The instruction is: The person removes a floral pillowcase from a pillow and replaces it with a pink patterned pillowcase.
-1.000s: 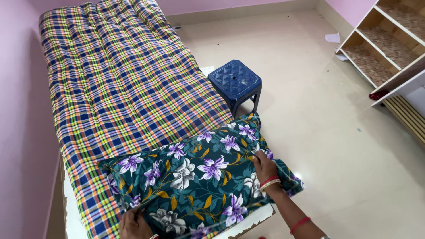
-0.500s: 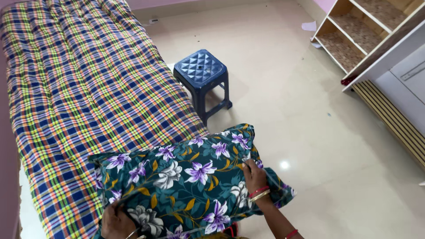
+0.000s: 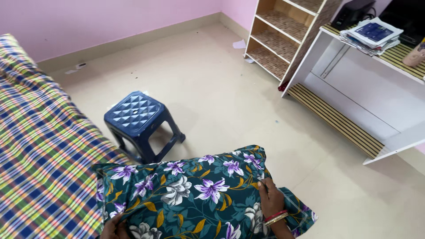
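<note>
The pillow (image 3: 195, 194) sat low in the view, in a dark teal cover with purple and white flowers, its left part over the edge of the checked bed (image 3: 40, 150) and its right end hanging out past it above the floor (image 3: 230, 97). The right hand (image 3: 271, 200) lay on top of the pillow's right end, fingers (image 3: 262, 185) spread flat and pressing the cloth, not closed round anything that could be seen. The left hand (image 3: 114, 228) showed only partly at the bottom edge, at the pillow's near left corner; it seemed to pinch the cover there, but how far those fingers were closed could not be told. The pillow looked soft and light, plump in the middle and limp at the ends, so it would likely sag if lifted by one corner; the best hold looked to be at the two short ends, through the loose cover, which might slide over the filling. A blue stool (image 3: 139, 117) stood just beyond the pillow on the floor, beside the bed. Well apart to the right stood open shelves (image 3: 283, 40) and a white surface (image 3: 380, 57) carrying a stack of papers (image 3: 371, 35).
</note>
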